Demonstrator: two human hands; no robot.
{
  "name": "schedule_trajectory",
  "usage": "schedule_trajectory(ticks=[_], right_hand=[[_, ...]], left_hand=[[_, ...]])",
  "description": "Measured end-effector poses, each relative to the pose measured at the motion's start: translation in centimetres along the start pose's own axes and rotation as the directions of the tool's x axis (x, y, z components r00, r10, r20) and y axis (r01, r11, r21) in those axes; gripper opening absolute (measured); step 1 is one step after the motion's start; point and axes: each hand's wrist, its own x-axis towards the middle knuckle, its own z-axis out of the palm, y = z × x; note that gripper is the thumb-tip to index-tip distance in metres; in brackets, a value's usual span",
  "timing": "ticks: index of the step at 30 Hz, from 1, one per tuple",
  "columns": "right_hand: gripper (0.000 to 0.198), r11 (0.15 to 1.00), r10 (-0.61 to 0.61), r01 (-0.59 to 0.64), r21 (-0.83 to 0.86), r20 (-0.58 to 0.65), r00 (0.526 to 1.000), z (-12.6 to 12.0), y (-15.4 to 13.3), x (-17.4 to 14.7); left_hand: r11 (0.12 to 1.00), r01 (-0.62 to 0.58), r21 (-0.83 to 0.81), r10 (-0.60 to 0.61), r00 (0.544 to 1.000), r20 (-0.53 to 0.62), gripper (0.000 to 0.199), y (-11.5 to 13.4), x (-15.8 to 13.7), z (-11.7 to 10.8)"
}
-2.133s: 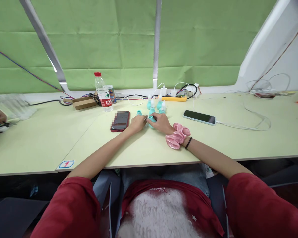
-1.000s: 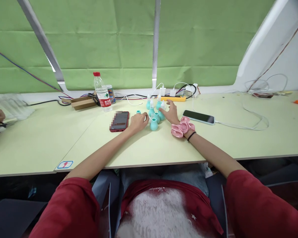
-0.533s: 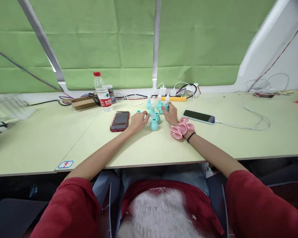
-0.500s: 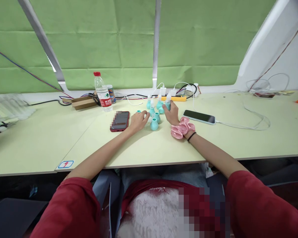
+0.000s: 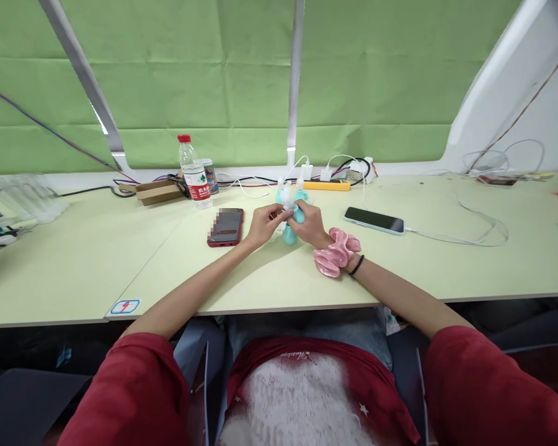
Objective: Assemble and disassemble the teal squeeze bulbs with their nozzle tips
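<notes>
My right hand [image 5: 310, 224] is wrapped round a teal squeeze bulb [image 5: 298, 214], held tilted with its mouth toward my left hand. My left hand [image 5: 266, 224] has its fingertips pinched together at that mouth; what they hold is too small to make out. Just below the hands, another teal bulb [image 5: 289, 235] stands on the table, partly covered. Behind them are several teal bulbs with clear pointed nozzles, like nasal aspirators, among them an upright one [image 5: 301, 191]. My fingers hide other bulbs of the group.
A red-cased phone [image 5: 225, 227] lies left of my hands, and a charging phone [image 5: 374, 220] lies to the right. Farther back are a water bottle [image 5: 196, 176], a can [image 5: 209, 175], a cardboard tray [image 5: 160, 192], a yellow tool [image 5: 324, 185] and loose cables.
My right hand has left the nozzled bulb at the back right and come toward me and left, now gripping another bulb. My left hand has moved slightly right to meet it.
</notes>
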Motion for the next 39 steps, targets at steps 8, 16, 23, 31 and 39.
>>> schedule_trajectory(ticks=[8, 16, 23, 31, 39], right_hand=[[0.014, 0.988, 0.051, -0.049, 0.146, -0.009, 0.999, -0.1, -1.3, -0.2], [0.014, 0.978, 0.060, -0.051, 0.204, -0.038, 0.997, -0.2, -1.6, -0.2], [0.017, 0.979, 0.061, -0.051, 0.200, -0.048, 0.997, -0.1, -1.9, -0.3], [0.014, 0.991, 0.050, -0.043, 0.127, -0.049, 0.998, -0.1, -1.3, -0.4], [0.007, 0.994, 0.113, -0.113, -0.002, -0.061, 0.992, 0.2, -0.7, -0.1]], left_hand=[[0.991, 0.005, -0.133, -0.013, 0.998, -0.059, 0.038, 0.3, 0.0, 0.1], [0.996, -0.024, -0.085, 0.024, 1.000, 0.000, 0.032, 0.7, -0.2, -0.2], [0.999, -0.038, -0.001, 0.038, 0.999, 0.036, 0.028, 1.2, -0.4, -0.7], [0.996, 0.028, -0.087, -0.026, 0.999, 0.021, 0.027, 1.6, -0.5, -0.3], [0.911, 0.158, -0.381, -0.186, 0.982, -0.037, 0.031, 1.2, 0.0, 0.3]])
